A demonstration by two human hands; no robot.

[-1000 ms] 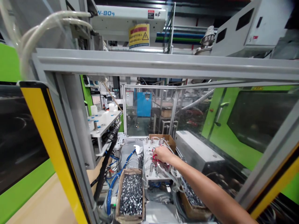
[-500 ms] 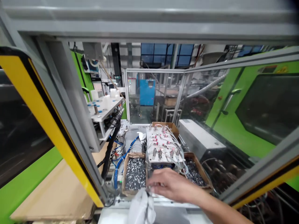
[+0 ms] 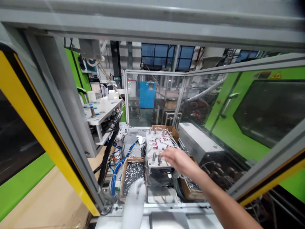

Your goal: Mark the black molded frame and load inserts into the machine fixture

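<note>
My bare right hand (image 3: pixel 175 159) reaches over the front of a white fixture plate (image 3: pixel 152 163) with metal posts, red-marked fittings and clear tubes. Its fingers are bent together near a front post; what they hold, if anything, is too small to make out. My left hand (image 3: pixel 137 194), in a white glove, is at the front edge of a cardboard box (image 3: pixel 123 178) full of small shiny metal parts (image 3: pixel 133 171). The gloved fingers are curled together, and their contents are hidden. Another box (image 3: pixel 190 190) of dark parts lies partly under my right forearm.
Grey frame posts with yellow and black edges (image 3: pixel 47 133) stand on both sides. A raised plate with white blocks (image 3: pixel 105 111) is at the left, above blue hoses (image 3: pixel 116 175). Right of the fixture lies a grey housing (image 3: pixel 200 136); clear panels stand behind.
My right hand has moved up and forward from beside my left hand to over the fixture plate. The gloved left hand has separated from it and shifted slightly left and up over the box edge.
</note>
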